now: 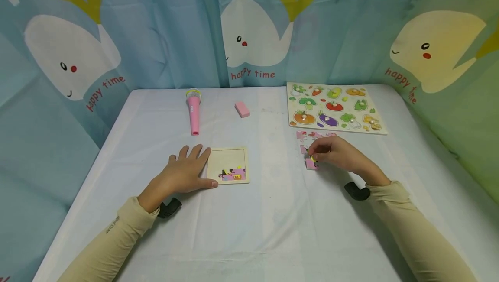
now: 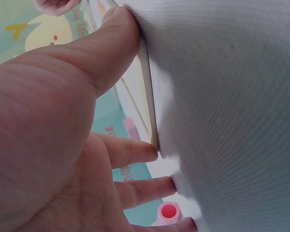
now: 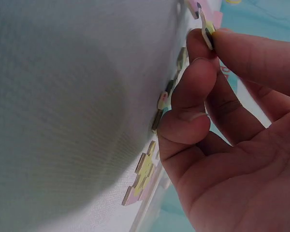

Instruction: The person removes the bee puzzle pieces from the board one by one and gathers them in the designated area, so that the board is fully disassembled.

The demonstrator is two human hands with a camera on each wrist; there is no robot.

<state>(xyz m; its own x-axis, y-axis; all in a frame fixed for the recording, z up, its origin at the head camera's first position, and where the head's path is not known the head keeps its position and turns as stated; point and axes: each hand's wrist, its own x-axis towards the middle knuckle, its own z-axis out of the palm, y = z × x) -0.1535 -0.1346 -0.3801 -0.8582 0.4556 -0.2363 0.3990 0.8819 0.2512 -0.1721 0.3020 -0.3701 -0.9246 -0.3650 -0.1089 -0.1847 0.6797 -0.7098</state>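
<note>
My left hand (image 1: 182, 173) lies spread at the left side of a small square wooden puzzle tray (image 1: 226, 158). Its thumb touches the lower left corner and its index finger the upper left one, as the left wrist view also shows. Joined pink and yellow jigsaw pieces (image 1: 235, 174) fill the lower right part of the tray. To the right, my right hand (image 1: 343, 156) pinches a puzzle piece (image 3: 208, 36) between thumb and index finger, tilted on edge. Loose pink pieces (image 1: 301, 135) lie on the cloth beyond and beside that hand, partly hidden by it.
A wooden vegetable peg board (image 1: 335, 108) lies at the back right, just behind the loose pieces. Further left are a pink block (image 1: 242, 109) and a pink toy microphone (image 1: 194, 113). Whale-print curtains (image 1: 175, 35) surround the white-covered table (image 1: 269, 230).
</note>
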